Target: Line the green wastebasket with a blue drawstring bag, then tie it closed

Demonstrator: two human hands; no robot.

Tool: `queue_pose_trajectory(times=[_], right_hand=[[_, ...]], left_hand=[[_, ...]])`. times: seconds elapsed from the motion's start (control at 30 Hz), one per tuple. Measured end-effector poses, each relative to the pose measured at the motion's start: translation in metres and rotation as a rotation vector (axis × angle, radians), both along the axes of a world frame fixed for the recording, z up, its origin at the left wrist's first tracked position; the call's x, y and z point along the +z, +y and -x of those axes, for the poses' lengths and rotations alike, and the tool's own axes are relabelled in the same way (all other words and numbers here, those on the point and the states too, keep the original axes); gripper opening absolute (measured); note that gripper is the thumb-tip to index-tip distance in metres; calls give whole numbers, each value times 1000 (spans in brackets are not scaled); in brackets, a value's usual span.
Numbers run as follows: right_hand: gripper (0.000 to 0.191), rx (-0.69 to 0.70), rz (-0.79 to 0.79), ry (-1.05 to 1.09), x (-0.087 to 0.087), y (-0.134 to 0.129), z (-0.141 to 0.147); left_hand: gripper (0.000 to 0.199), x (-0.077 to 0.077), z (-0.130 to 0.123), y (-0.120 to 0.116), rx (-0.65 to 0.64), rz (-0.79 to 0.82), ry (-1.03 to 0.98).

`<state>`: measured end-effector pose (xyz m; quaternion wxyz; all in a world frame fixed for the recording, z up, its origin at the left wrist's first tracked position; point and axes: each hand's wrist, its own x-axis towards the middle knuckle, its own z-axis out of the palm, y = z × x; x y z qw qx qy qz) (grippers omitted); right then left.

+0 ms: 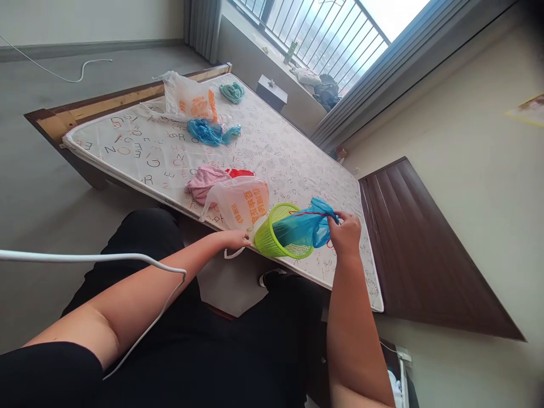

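Note:
A green mesh basket (266,238) lies tilted at the mattress's near edge. Out of its mouth stretches a blue plastic bag (317,224) with a red drawstring, its top pinched in my right hand (346,232). My left hand (238,239) is closed on the handle of a white plastic bag (244,201) with orange print, just left of the basket. Beside that bag are a pink cloth (206,182) and a red item (240,173).
Farther back on the mattress (276,147) are another white bag (187,99), a crumpled blue bag (208,131) and a coiled green cord (232,92). A brown headboard (429,249) stands at the right. A white cable (93,257) crosses over my left arm.

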<state>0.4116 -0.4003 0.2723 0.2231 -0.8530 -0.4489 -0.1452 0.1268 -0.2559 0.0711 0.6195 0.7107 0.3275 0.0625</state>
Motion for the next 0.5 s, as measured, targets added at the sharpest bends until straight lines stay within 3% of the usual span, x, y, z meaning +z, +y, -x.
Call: queue_pose_trajectory(times=[0.13, 0.23, 0.3, 0.4, 0.5], right_hand=[[30, 74, -37, 2, 32, 21, 12], [26, 178, -99, 26, 61, 55, 35], [23, 295, -158, 92, 80, 87, 56], [22, 615, -217, 300, 101, 149, 90], [20, 848, -182, 318, 115, 220, 121]], left_hand=[[42, 1, 3, 1, -28, -35, 68], [40, 4, 4, 0, -71, -64, 117], [37, 6, 5, -2, -134, -90, 144], [35, 9, 10, -2, -217, -127, 165], [35, 12, 16, 1, -291, -150, 206]])
